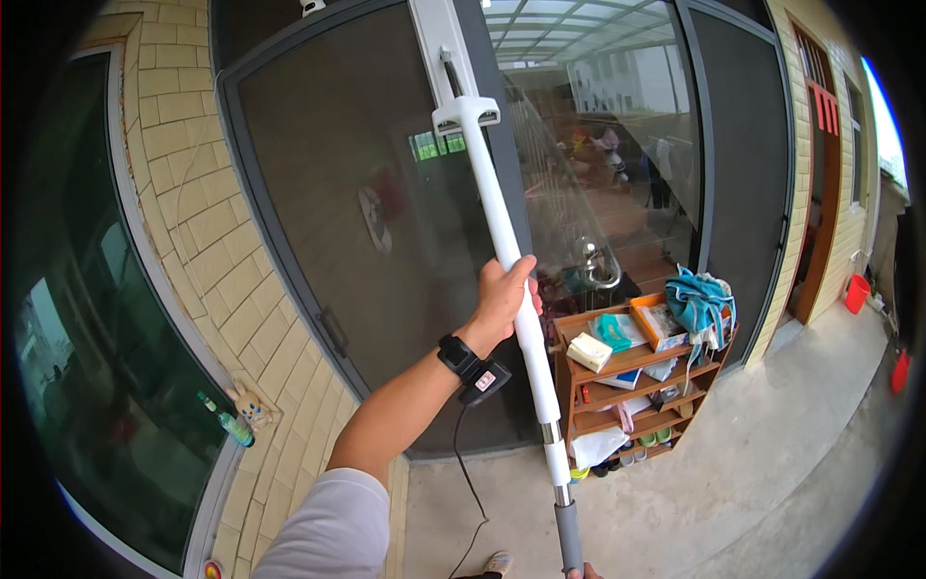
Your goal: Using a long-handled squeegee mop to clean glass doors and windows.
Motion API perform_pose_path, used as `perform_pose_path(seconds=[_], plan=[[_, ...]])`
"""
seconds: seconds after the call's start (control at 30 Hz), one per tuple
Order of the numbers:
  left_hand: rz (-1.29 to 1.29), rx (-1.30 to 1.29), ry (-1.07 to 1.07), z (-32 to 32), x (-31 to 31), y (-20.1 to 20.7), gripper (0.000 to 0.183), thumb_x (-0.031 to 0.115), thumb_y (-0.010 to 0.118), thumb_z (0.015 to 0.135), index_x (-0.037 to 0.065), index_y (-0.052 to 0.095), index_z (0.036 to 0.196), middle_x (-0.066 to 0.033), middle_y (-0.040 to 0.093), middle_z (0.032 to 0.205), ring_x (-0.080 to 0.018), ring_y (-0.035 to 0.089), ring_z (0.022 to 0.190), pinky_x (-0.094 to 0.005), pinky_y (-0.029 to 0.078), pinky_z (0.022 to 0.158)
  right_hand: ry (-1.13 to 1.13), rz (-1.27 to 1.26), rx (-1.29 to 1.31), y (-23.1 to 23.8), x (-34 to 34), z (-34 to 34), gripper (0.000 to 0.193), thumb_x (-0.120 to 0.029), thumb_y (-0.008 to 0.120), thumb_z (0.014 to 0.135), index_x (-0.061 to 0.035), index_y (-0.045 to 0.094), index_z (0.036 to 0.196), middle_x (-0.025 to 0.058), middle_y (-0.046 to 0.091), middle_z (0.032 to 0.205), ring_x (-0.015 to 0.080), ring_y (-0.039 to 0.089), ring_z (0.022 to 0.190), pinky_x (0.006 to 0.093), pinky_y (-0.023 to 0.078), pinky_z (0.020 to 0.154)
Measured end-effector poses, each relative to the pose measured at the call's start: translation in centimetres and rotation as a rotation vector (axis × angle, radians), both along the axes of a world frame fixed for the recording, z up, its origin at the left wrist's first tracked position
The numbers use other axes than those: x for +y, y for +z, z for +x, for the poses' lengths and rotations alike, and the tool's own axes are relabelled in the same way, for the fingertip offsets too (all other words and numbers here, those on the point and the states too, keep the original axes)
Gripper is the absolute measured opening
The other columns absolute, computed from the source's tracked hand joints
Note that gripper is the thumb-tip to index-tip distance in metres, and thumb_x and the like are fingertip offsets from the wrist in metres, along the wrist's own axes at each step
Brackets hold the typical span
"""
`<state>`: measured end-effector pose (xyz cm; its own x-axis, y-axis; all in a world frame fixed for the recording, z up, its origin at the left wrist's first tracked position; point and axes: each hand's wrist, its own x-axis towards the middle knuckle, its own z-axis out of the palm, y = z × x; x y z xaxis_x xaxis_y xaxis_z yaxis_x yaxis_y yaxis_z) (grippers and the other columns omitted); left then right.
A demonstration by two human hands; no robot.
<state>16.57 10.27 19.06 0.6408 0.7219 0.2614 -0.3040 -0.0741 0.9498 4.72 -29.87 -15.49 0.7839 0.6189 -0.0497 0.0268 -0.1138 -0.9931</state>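
A long white flat mop [494, 198] slants up from the lower edge, raised against a dark-framed glass and screen door [338, 183]. Its flat white head [430, 39] lies along the dark upright of the frame, partly cut off by the top edge. My left hand [509, 301] is wrapped round the middle of the white pole. On that wrist is a black watch-like device [461, 359] with a cable hanging from it. Fingers of my right hand [585, 573] show at the bottom edge, closed at the grey grip [569, 533] of the pole; the rest of that hand is out of sight.
A wooden shoe rack [617, 391] stands right of the pole, with a blue cloth [696, 301], an orange box [660, 322] and shoes. A green bottle [231, 427] and rabbit figure [251, 405] sit on the left ledge. A red bucket [857, 292] stands far right.
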Motion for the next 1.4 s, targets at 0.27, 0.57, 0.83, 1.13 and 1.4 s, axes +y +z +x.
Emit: perform_pose_path(seconds=[0.27, 0.57, 0.83, 1.13, 1.4], plan=[[0.077, -0.018, -0.032, -0.7, 1.0, -0.5, 0.015, 0.004, 0.061, 0.084, 0.004, 0.048, 0.091, -0.0069, 0.055, 0.063, -0.0193, 0.056, 0.045, -0.0358, 0.048, 0.040, 0.075, -0.024, -0.040, -1.7, 0.9, -0.1, 0.041, -0.035, 0.050, 0.100, 0.0030, 0.057, 0.087, 0.0010, 0.043, 0.055, 0.0116, 0.039, 0.052, 0.0342, 0.031, 0.044], [0.102, 0.006, 0.018, -4.6, 2.6, -0.5, 0.015, 0.005, 0.061, 0.084, 0.004, 0.048, 0.091, -0.0070, 0.054, 0.063, -0.0198, 0.056, 0.045, -0.0367, 0.050, 0.042, 0.135, 0.013, 0.027, -1.6, 2.1, -1.2, 0.042, -0.034, 0.050, 0.100, 0.0068, 0.060, 0.095, 0.0056, 0.047, 0.052, 0.0163, 0.044, 0.045, 0.0378, 0.032, 0.041], [0.067, -0.021, 0.036, -4.2, 2.9, -1.1, 0.013, 0.004, 0.059, 0.084, 0.004, 0.048, 0.090, -0.0071, 0.053, 0.062, -0.0191, 0.053, 0.042, -0.0353, 0.046, 0.039, 0.058, -0.001, 0.019, -0.4, 2.4, -0.7, 0.036, -0.027, 0.053, 0.100, 0.0050, 0.057, 0.082, 0.0010, 0.041, 0.054, 0.0117, 0.035, 0.052, 0.0362, 0.028, 0.043], [0.096, -0.007, 0.142, -3.8, 3.2, -4.9, 0.029, 0.005, 0.060, 0.080, 0.002, 0.046, 0.106, -0.0080, 0.054, 0.065, -0.0187, 0.054, 0.044, -0.0338, 0.049, 0.041, 0.156, -0.024, 0.171, -3.1, 2.5, -0.3, 0.051, -0.049, 0.053, 0.099, -0.0024, 0.053, 0.079, -0.0009, 0.050, 0.055, 0.0064, 0.045, 0.047, 0.0258, 0.034, 0.043], [0.020, 0.072, 0.150, -5.3, 1.0, -15.8, 0.034, 0.002, 0.057, 0.081, -0.001, 0.042, 0.112, -0.0094, 0.053, 0.064, -0.0185, 0.055, 0.046, -0.0339, 0.049, 0.043, 0.145, -0.155, 0.139, -13.4, -3.5, -1.7, 0.045, -0.041, 0.057, 0.096, 0.0005, 0.056, 0.079, 0.0065, 0.048, 0.052, 0.0145, 0.047, 0.049, 0.0356, 0.035, 0.046]])
